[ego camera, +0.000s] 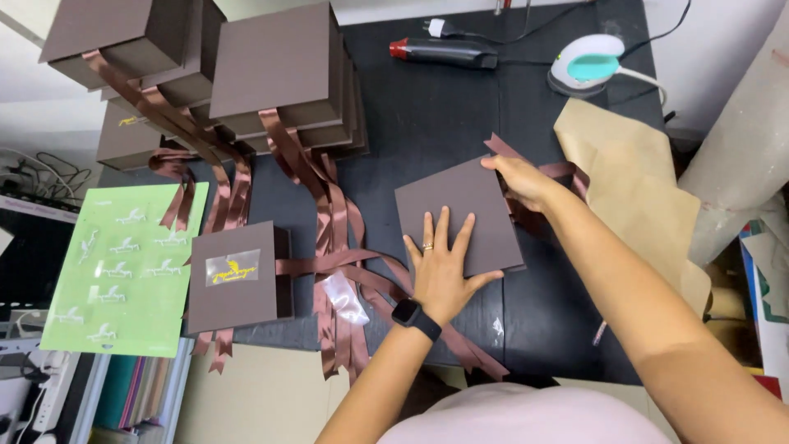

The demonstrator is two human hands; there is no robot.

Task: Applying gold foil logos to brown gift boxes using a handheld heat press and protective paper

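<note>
Near centre of black bench (436, 123): flat brown square box (460, 218), lying tilted, one corner toward top of view. Left hand (440, 267) pressed flat on lower half of box, fingers spread wide, palm down; no closed grip, nothing held. Ring on one finger, dark smartwatch (416, 317) at wrist. Right hand (522, 179) at upper right corner of box, fingers curled over edge, narrow grip on that corner. Brown ribbon (567, 170) showing just behind right hand, against box's far edge; whether pinched in same grip, cannot tell.

Left of box: more brown ribbons (337, 247) trailing down across bench, tangled, some crossing under box's near corner. Small clear plastic scrap (345, 298) among ribbons. Further left: second brown box (237, 275) with yellow-and-clear sticker on lid, ribbons attached. Green sheet (123, 267) carrying rows of small clear stickers, beside that box, overhanging bench edge.

Upper left: stacks of brown boxes (279, 74), ribbons hanging from them. Far edge of bench: dark heat tool with red tip (444, 52), corded; small white and teal iron (585, 64), corded. Right side: crumpled tan paper (633, 177), partly off bench.

Surroundings: white wall behind, cables and power strip (45, 370) at left, coloured sheets stored below, clutter at right edge.
</note>
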